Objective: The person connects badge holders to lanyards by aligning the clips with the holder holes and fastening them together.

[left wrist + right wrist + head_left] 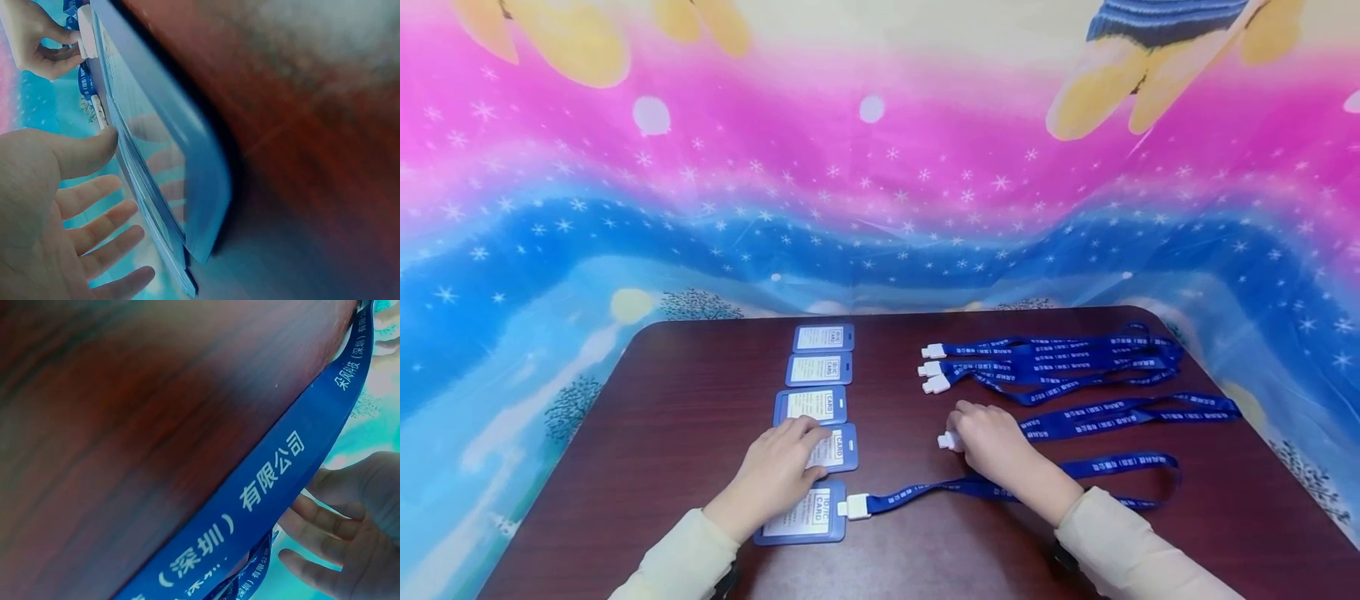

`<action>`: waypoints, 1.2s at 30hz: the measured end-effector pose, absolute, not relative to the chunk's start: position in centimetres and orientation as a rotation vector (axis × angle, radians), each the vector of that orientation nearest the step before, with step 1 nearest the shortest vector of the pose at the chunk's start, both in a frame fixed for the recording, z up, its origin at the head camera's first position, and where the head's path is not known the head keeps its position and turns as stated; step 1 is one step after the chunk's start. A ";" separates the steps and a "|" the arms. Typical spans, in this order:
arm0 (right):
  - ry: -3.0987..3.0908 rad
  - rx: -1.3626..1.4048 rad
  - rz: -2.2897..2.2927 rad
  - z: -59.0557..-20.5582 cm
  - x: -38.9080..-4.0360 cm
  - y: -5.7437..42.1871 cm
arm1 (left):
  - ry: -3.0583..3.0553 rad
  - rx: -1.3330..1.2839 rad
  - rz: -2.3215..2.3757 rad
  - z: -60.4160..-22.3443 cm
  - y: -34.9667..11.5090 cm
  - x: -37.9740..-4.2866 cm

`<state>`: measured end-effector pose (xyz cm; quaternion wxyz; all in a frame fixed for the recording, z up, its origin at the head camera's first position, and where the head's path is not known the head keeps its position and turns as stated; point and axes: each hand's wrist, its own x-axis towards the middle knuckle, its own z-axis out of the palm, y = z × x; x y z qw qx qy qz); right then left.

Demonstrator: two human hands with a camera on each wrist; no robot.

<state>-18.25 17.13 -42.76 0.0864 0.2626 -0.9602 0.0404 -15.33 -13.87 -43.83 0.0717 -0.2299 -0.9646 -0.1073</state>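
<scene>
In the head view my left hand (pixel 782 462) hovers over or touches the second-nearest badge holder (pixel 848 446), a blue frame with a white ID/IC card. The left wrist view shows its fingers (pixel 103 234) loosely spread and the thumb close to the holders' edges. The nearest badge holder (pixel 837 535) is joined by a white clip (pixel 856 506) to a blue lanyard (pixel 910 495). My right hand (pixel 992 437) pinches the white clip (pixel 949 441) of another blue lanyard (pixel 1075 419). Its fingertips are partly hidden in the right wrist view, behind the near lanyard (pixel 269 469).
Three more badge holders (pixel 811 404) lie in a column towards the far edge. Several blue lanyards (pixel 1060 358) with white clips (pixel 934 383) lie at the back right. The dark wooden table (pixel 677 408) meets a patterned cloth (pixel 850 192) behind.
</scene>
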 end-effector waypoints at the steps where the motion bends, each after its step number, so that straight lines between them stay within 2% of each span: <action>1: -2.853 0.793 0.120 -42.8 -18.2 17.2 | -2.908 -0.685 -0.324 -43.8 -13.8 -15.4; 19: -2.793 0.995 0.073 -42.2 -18.1 17.8 | -3.022 -0.628 -0.347 -43.8 -13.8 -16.0; 36: -2.780 1.126 -0.103 -41.2 -18.5 14.5 | -3.049 -0.629 -0.415 -43.9 -13.9 -15.9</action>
